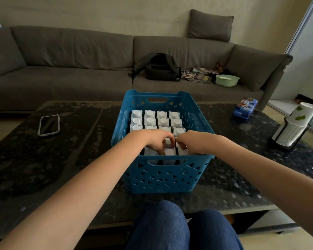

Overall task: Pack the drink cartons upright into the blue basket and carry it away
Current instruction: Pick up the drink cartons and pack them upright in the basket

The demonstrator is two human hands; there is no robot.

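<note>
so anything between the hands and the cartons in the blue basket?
Nothing visible. Both the left hand and right hand are already inside the blue basket, fingers curled around cartons in the near rows. The far rows of cartons stand upright, caps up, uncovered.

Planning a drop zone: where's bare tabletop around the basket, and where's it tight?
Bare table lies between the phone and the blue basket, and right of the basket up to the cup stack. Far right corner is crowded: card boxes and cups. Inside the basket, cartons fill the rows; both hands, left and right, occupy the near end.
</note>
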